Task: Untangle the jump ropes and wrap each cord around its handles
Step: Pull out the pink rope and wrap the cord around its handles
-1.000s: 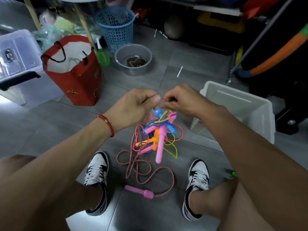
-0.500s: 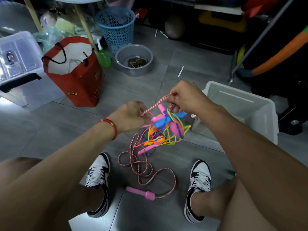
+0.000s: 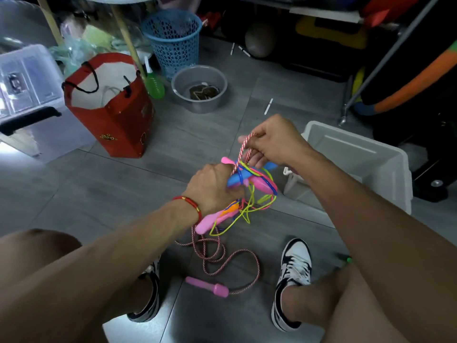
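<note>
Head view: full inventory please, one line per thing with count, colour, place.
tangle of jump ropes: 1 bundle, pink, blue, orange handles with yellow, pink, blue cords, held mid-frame
striped cord: 1, red-white, from right hand down to floor coils
loose handle: 1, pink, floor between shoes
gift bag: 1, red, floor upper left
basket: 1, blue, behind bag
basin: 1, grey, floor centre top
bottle: 1, green, beside bag
bin: 1, white, floor right
storage box: 1, clear, far left
shoes: 2, black-white, bottom
bracelet: 1, red, left wrist
left hand: grips the tangle
right hand: pinches the striped cord
</note>
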